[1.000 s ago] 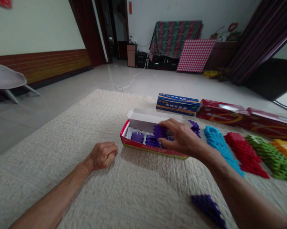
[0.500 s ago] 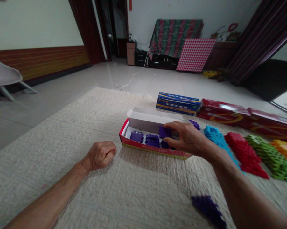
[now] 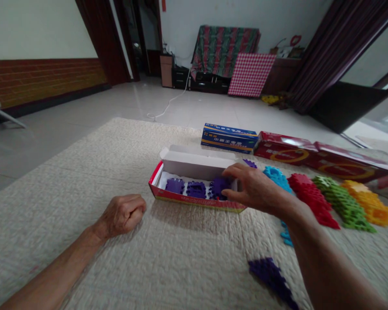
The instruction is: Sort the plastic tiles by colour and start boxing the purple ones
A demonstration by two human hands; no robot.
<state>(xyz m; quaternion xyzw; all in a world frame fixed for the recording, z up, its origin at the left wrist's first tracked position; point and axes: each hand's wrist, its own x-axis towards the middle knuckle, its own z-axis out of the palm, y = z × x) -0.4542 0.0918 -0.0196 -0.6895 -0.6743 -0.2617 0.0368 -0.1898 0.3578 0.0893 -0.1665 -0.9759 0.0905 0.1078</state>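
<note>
An open red box (image 3: 194,205) with a white inside and its lid flap raised lies on the quilted cover (image 3: 168,258). Inside sit notched purple plastic building pieces: a left one (image 3: 175,185), a middle one (image 3: 196,189) and a right one (image 3: 216,188). My right hand (image 3: 250,187) reaches into the box's right end, its thumb and forefinger gripping the edge of the right-hand piece. My left hand (image 3: 126,215) rests as a fist on the cover, left of the box. A triangular purple piece (image 3: 273,280) lies near my right forearm.
Rows of blue (image 3: 277,176), red (image 3: 312,200), green (image 3: 342,204) and yellow pieces (image 3: 368,202) lie to the right. Behind stand a blue box (image 3: 229,138) and closed red boxes (image 3: 284,148). Another purple piece (image 3: 250,163) shows beyond my right hand.
The purple piece in my right hand has gone down into the box and now lies level beside the middle one. My left fist stays put; the view has turned slightly right.
</note>
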